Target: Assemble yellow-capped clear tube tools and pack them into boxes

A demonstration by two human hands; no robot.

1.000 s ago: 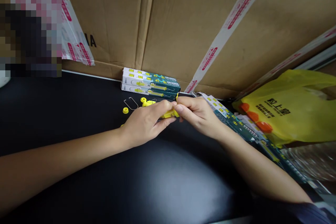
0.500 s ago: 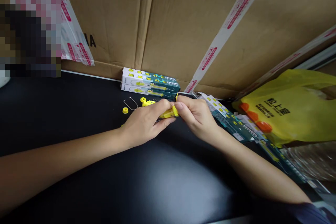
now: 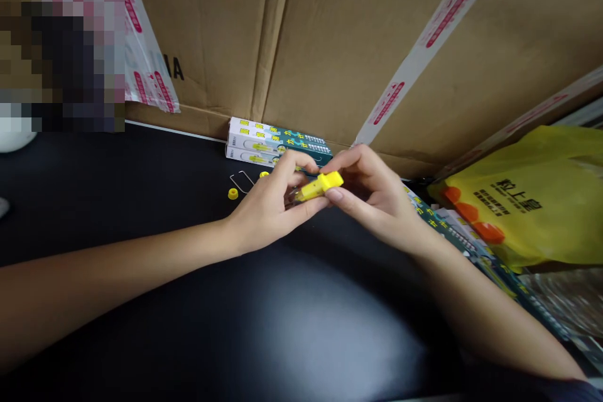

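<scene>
A yellow plastic piece [image 3: 321,186] with a clear part at its left end is held between both hands above the black table. My left hand [image 3: 277,195] wraps round the clear end, thumb below it. The thumb and fingertips of my right hand [image 3: 377,195] pinch the wider yellow end. Behind my left hand lie a small yellow ring [image 3: 232,193], a bent metal wire [image 3: 239,183] and another yellow part [image 3: 264,174], partly hidden by the hand.
Two stacked printed boxes [image 3: 277,143] stand against a large cardboard carton [image 3: 211,31]. More printed boxes [image 3: 452,226] lie along the right, beside a yellow bag [image 3: 541,201] with orange items. Pixelated area at left; a white object [image 3: 16,135] sits below it.
My right hand has opened up from its tight grip and turned, so more of the yellow piece shows. The piece now tilts up to the right. The whole view has shifted slightly.
</scene>
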